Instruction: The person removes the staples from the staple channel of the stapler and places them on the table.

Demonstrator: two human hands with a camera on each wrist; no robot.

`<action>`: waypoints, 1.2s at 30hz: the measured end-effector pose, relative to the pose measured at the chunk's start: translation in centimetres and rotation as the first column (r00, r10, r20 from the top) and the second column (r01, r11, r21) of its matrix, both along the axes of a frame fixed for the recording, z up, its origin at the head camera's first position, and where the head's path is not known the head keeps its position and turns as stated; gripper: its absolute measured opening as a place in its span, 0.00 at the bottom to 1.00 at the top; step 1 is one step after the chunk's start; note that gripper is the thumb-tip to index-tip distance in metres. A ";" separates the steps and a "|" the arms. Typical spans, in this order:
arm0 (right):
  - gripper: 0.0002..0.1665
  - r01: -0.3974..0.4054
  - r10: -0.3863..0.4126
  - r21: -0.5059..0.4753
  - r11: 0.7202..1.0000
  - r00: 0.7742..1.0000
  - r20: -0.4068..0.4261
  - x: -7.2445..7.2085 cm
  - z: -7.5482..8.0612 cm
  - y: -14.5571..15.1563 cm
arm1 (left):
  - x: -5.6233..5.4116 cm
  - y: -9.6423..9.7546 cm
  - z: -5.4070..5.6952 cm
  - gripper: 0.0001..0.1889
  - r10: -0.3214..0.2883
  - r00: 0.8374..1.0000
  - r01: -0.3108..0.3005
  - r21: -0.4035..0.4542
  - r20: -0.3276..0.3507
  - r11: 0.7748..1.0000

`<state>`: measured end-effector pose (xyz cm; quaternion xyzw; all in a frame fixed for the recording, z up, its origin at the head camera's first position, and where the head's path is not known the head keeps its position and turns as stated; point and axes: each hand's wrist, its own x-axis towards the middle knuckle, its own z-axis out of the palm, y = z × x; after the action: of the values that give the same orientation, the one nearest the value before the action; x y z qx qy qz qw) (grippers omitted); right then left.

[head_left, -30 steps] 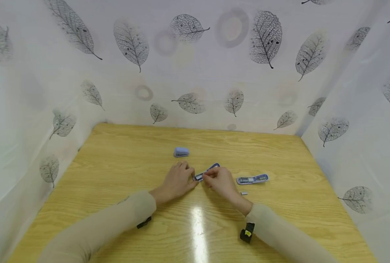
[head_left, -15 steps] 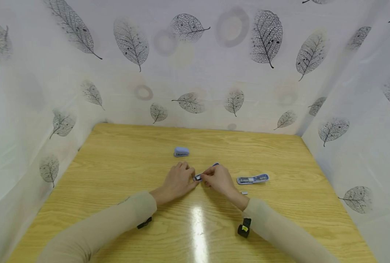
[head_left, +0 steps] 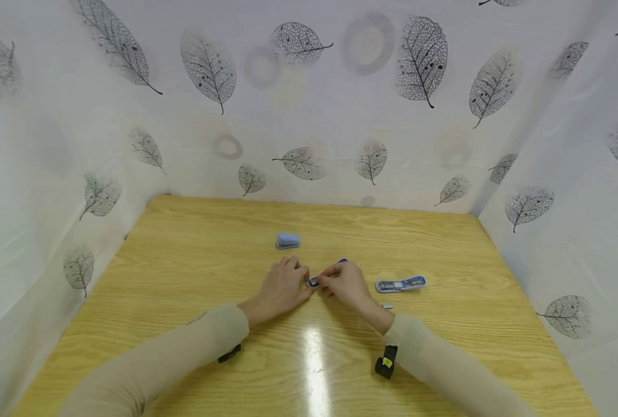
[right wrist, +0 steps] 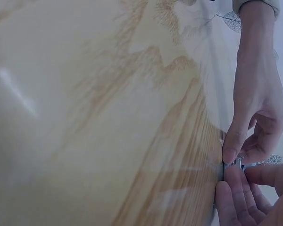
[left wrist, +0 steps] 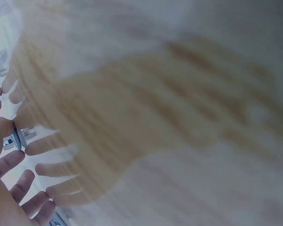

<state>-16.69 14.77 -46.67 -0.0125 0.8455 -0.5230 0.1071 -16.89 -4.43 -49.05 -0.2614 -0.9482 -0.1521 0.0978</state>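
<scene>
Between the hands, a small lilac stapler (head_left: 313, 282) lies opened out on the table, its blue far end (head_left: 342, 260) showing past the right fingers. My left hand (head_left: 282, 285) grips its near end between thumb and forefinger. Over the stapler's middle, my right hand (head_left: 347, 284) pinches with thumb and forefinger, covering much of it. A small silver piece (right wrist: 239, 161), like a strip of staples, shows at the fingertips in the right wrist view. The left wrist view has the stapler (left wrist: 15, 139) at its left edge, with the hands mirrored in the glossy tabletop.
A closed lilac stapler (head_left: 288, 241) stands farther back. To the right lies another stapler (head_left: 400, 284), opened flat with metal inside, and a short grey strip (head_left: 387, 306) in front of it. Leaf-printed sheeting (head_left: 309, 116) borders the wooden table (head_left: 194, 231) behind and on both sides.
My right hand has shifted slightly left along the stapler and now covers more of its middle. The left hand and the other things have stayed in place.
</scene>
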 end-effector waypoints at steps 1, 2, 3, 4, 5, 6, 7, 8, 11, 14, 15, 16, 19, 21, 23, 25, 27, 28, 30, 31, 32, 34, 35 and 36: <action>0.08 0.002 -0.002 -0.010 1.000 1.000 0.006 0.0 0.0 0.0 | 0.0 0.0 0.0 0.15 0.001 1.000 -0.001 0.001 0.000 1.000; 0.08 0.001 -0.001 -0.017 1.000 1.000 0.012 0.0 -0.1 0.0 | 0.0 0.0 0.0 0.15 0.001 1.000 -0.001 0.003 0.000 1.000; 0.08 -0.001 0.002 -0.025 1.000 1.000 0.015 -0.1 -0.1 0.0 | 0.0 0.0 0.0 0.15 0.001 1.000 -0.001 0.003 0.001 1.000; 0.08 -0.003 0.004 -0.033 0.999 1.000 0.020 -0.1 -0.2 0.0 | 0.0 0.0 0.0 0.15 0.001 1.000 -0.001 0.003 0.001 1.000; 0.08 -0.004 0.006 -0.039 0.999 1.000 0.027 -0.1 -0.2 0.0 | 0.0 0.0 0.0 0.15 0.001 1.000 -0.001 0.005 0.001 1.000; 0.09 -0.009 0.010 -0.046 0.999 1.000 0.029 -0.1 -0.2 0.1 | 0.0 0.0 0.1 0.15 0.000 1.000 0.000 0.004 0.003 1.000; 0.09 -0.009 0.011 -0.053 0.999 0.999 0.032 -0.1 -0.2 0.1 | 0.0 0.1 0.1 0.15 -0.001 1.000 0.001 0.003 0.004 1.000; 0.09 -0.007 0.009 -0.058 0.998 0.999 0.036 -0.1 -0.2 0.2 | 0.0 0.1 0.1 0.15 -0.001 1.000 0.001 0.002 0.004 1.000; 0.10 0.018 -0.014 -0.085 0.996 0.999 0.051 -0.1 0.0 0.4 | 0.0 0.1 0.0 0.15 0.001 1.000 -0.001 -0.005 0.008 1.000; 0.11 0.055 -0.046 -0.122 0.991 0.996 0.071 0.0 0.3 0.9 | -0.1 0.1 0.1 0.15 0.002 1.000 -0.002 -0.011 0.010 1.000; 0.12 0.062 -0.052 -0.133 0.989 0.996 0.078 0.1 0.4 1.1 | -0.1 0.1 0.1 0.15 0.001 1.000 -0.001 -0.013 0.011 1.000; 0.12 0.071 -0.058 -0.146 0.987 0.994 0.088 0.2 0.5 1.3 | -0.1 0.1 0.1 0.15 0.000 1.000 0.000 -0.011 0.011 1.000; 0.14 0.093 -0.073 -0.183 0.979 0.991 0.115 0.5 0.9 2.1 | 0.0 0.1 0.2 0.15 0.000 1.000 0.000 -0.010 0.006 1.000; 0.16 0.098 -0.075 -0.197 0.976 0.989 0.126 0.8 1.1 2.7 | 0.1 0.1 0.2 0.15 0.001 1.000 -0.001 -0.008 -0.001 1.000; 0.16 0.108 -0.079 -0.212 0.971 0.987 0.140 1.0 1.3 3.2 | 0.1 0.1 0.2 0.16 0.002 1.000 -0.002 -0.006 -0.005 1.000; 0.17 0.104 -0.073 -0.221 0.970 0.986 0.147 1.3 1.5 3.7 | 0.1 0.1 0.2 0.16 0.004 1.000 -0.004 -0.007 -0.004 1.000; 0.17 0.105 -0.070 -0.225 0.969 0.985 0.158 1.6 1.6 4.1 | 0.1 0.1 0.1 0.15 0.005 1.000 -0.005 -0.009 0.000 1.000; 0.16 0.107 -0.070 -0.230 0.967 0.984 0.165 1.8 1.5 4.2 | 0.0 0.1 0.1 0.15 0.006 1.000 -0.006 -0.011 0.002 1.000; 0.17 0.103 -0.061 -0.233 0.967 0.981 0.184 2.1 1.4 4.4 | 0.0 0.1 0.1 0.15 0.008 1.000 -0.008 -0.017 0.005 1.000; 0.17 0.097 -0.052 -0.230 0.968 0.980 0.193 2.3 1.3 4.4 | 0.0 0.1 0.1 0.15 0.008 1.000 -0.008 -0.018 0.007 1.000; 0.17 0.093 -0.045 -0.233 0.968 0.978 0.205 2.5 1.2 4.3 | 0.0 0.1 0.1 0.15 0.008 1.000 -0.008 -0.019 0.008 1.000; 0.18 0.075 -0.018 -0.242 0.967 0.974 0.227 2.8 0.8 4.2 | 0.0 0.1 0.1 0.15 0.008 1.000 -0.008 -0.021 0.013 1.000; 0.18 0.065 -0.006 -0.243 0.968 0.971 0.238 3.0 0.6 4.0 | 0.0 0.1 0.1 0.15 0.007 1.000 -0.007 -0.021 0.014 1.000; 0.18 0.052 0.009 -0.245 0.968 0.970 0.244 3.1 0.5 3.9 | 0.1 0.1 0.2 0.15 0.007 1.000 -0.007 -0.022 0.017 1.000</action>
<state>-13.55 18.66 -46.21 0.0474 0.7535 -0.6240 0.2017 -16.82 -4.37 -48.89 -0.2577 -0.9515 -0.1436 0.0875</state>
